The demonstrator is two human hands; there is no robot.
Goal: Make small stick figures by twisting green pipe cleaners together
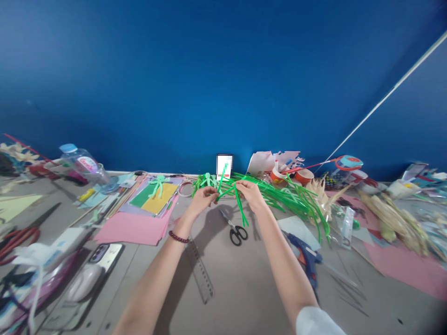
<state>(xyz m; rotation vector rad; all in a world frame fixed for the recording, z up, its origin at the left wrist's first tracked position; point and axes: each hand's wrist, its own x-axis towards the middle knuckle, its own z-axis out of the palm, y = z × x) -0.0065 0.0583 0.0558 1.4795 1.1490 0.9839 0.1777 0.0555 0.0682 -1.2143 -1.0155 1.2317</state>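
Observation:
Green pipe cleaners [239, 204] hang crossed between my hands above the table, their ends pointing down and outward. My left hand [205, 199] is closed on one end, with a dark red bead bracelet at the wrist. With thumb and fingers pinched, my right hand [248, 191] grips the pipe cleaners near where they cross. Just below lies a pair of scissors [236, 231] with black handles. A big bundle of loose green pipe cleaners [296, 200] spreads out to the right of my right hand. Small light green twisted figures [206, 180] stand behind my left hand.
A phone-like screen [224, 165] leans on the blue wall. Pink paper [134, 228] and a clear ruler [200, 272] lie left of centre. Farther left are a bottle [85, 163] and a phone [108, 258]. At right are a blue glue gun [303, 253] and dried husks [387, 214].

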